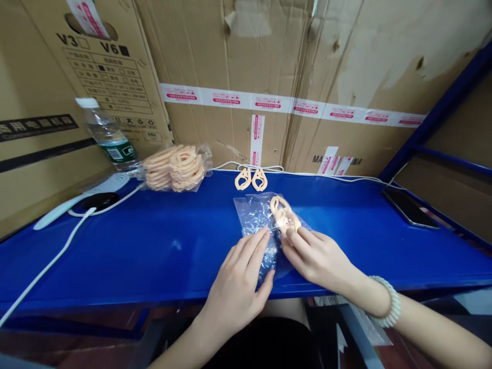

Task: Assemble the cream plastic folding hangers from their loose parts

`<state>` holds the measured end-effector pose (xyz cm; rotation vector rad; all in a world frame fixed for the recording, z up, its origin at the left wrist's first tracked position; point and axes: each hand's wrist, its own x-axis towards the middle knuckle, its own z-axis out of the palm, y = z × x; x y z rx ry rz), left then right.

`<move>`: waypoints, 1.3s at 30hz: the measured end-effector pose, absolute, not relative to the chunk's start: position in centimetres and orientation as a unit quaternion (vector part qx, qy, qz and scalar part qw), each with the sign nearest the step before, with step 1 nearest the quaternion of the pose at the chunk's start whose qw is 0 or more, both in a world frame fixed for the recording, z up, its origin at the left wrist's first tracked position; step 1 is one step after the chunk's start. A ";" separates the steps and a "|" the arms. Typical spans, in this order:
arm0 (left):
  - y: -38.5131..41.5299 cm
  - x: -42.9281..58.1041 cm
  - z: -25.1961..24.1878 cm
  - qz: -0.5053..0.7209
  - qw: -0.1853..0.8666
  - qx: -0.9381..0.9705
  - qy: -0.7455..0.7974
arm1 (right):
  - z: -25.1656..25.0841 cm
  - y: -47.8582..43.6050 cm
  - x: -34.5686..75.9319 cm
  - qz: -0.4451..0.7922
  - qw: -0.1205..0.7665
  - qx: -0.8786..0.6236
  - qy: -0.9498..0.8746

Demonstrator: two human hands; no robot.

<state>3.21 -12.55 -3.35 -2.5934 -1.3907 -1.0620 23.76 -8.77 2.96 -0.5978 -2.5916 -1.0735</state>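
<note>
A small clear plastic bag [257,215] lies on the blue shelf [161,246] near its front edge. My left hand [240,279] rests on the bag's near edge, fingers stretched out and thumb under the plastic, holding it. My right hand [315,253] pinches a peach plastic ring piece [283,215] at the bag's right side, fingers closed on it. Whether the piece is inside or on top of the bag I cannot tell. A bead bracelet [390,302] is on my right wrist.
Two loose peach pieces [251,179] lie at the back by the cardboard wall [269,77]. A bag full of peach pieces [175,168], a water bottle [107,134] and a white cable [49,261] are at left. A phone [409,206] lies at right.
</note>
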 end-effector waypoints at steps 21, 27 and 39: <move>-12.7 3.4 -3.3 -0.376 0.027 -0.803 -0.462 | 4.9 13.1 19.6 -0.075 0.048 -0.321 -0.943; -12.7 3.4 -3.2 -0.413 0.011 -0.783 -0.466 | 3.0 18.0 18.2 -0.063 0.009 -0.323 -0.944; -12.4 3.5 -3.7 -0.518 -0.014 -0.739 -0.431 | 6.4 12.0 26.9 -0.064 0.079 -0.355 -0.929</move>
